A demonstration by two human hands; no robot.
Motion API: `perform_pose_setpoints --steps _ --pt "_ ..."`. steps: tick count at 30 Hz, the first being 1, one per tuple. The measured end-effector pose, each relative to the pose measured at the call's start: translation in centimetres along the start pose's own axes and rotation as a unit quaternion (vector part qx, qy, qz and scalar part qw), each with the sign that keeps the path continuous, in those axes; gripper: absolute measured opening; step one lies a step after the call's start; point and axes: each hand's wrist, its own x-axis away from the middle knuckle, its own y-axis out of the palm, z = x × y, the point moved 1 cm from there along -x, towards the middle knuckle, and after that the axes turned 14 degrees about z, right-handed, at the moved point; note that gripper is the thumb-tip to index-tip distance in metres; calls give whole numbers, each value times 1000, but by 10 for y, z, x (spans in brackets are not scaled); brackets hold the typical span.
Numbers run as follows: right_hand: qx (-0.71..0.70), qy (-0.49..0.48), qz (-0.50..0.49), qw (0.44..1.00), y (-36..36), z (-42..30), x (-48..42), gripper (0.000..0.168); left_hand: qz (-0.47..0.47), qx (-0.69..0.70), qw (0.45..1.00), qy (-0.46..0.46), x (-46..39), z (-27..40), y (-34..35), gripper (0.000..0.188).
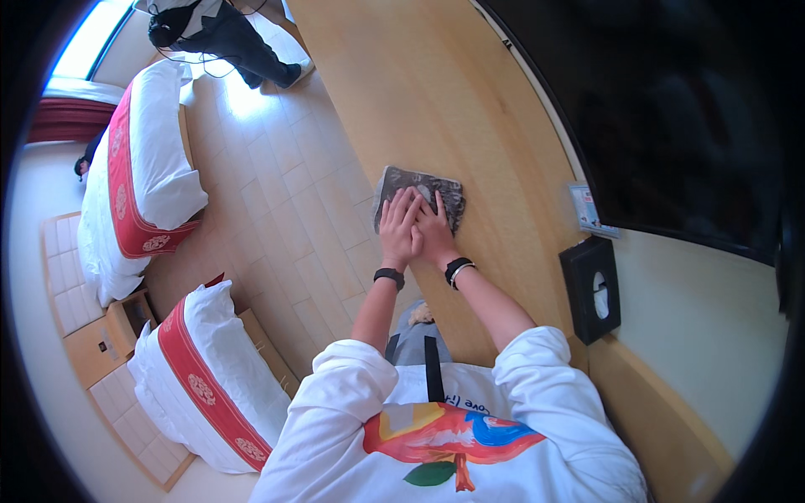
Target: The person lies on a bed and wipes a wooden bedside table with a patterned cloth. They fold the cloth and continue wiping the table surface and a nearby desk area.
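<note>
A folded dark grey patterned cloth lies on the long wooden desktop, reaching its left edge. My left hand rests flat on the cloth, fingers extended and slightly apart. My right hand also lies palm down on it, with its fingers spread. The two hands overlap at the thumbs and inner fingers, the left partly over the right. Neither hand has its fingers curled around the cloth. Both wrists wear dark bands.
A large black television screen borders the desktop on the right. Below it are a small printed card and a black tissue box. Two beds with red runners stand across the tiled floor. Another person stands near the window.
</note>
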Motion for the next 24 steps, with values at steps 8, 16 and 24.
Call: perform_pose_setpoints --steps 8,16,24 --pt "18 -9 5 1000 10 4 8 62 18 16 1000 10 4 -2 1 57" --pt "8 -23 7 1000 12 -2 -13 61 27 6 1000 14 -9 -14 -4 56" --pt "-9 -8 3 1000 -5 0 10 56 12 16 1000 5 12 4 2 56"
